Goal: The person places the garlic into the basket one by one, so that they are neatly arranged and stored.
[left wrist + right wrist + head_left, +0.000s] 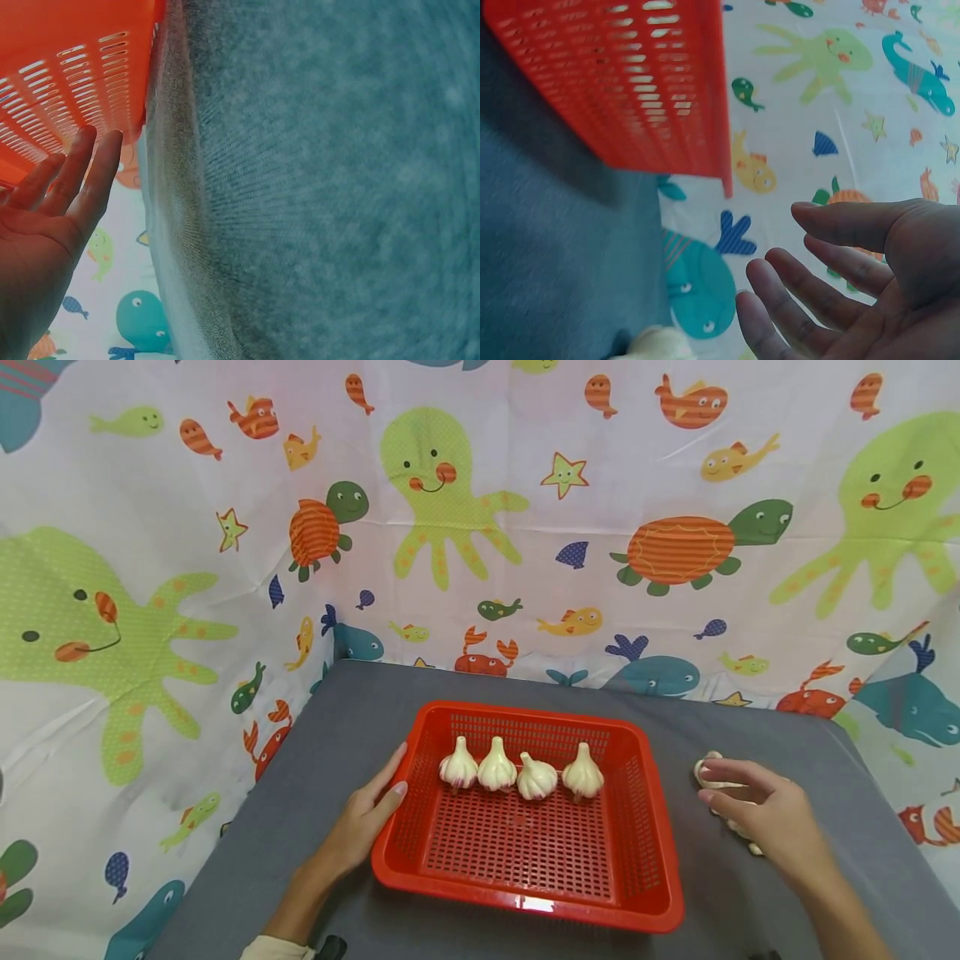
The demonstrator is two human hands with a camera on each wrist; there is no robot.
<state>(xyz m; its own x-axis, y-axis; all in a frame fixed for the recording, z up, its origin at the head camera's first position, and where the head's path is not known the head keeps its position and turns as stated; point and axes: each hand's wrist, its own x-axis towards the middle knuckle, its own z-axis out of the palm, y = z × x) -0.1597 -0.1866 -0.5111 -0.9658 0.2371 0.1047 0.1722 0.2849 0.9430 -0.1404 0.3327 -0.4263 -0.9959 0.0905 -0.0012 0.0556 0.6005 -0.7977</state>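
Note:
A red perforated plastic basket [480, 887] stands on the grey table, with several white garlic bulbs [497, 766] side by side in a row across its far half. My left hand [358, 827] is at the basket's left side; in the left wrist view its extended fingers [97, 176] lie against the slotted wall. To the right of the basket, my right hand [772, 814] hovers with fingers spread and nothing between them. More garlic [742, 833] lies on the table beneath that hand, partly hidden by it. One pale bulb [660, 343] shows at the bottom of the right wrist view.
The dark grey tabletop [360, 718] surrounds the basket. Behind and at both sides hangs a white curtain [510, 468] printed with sea animals, meeting the table's far edge.

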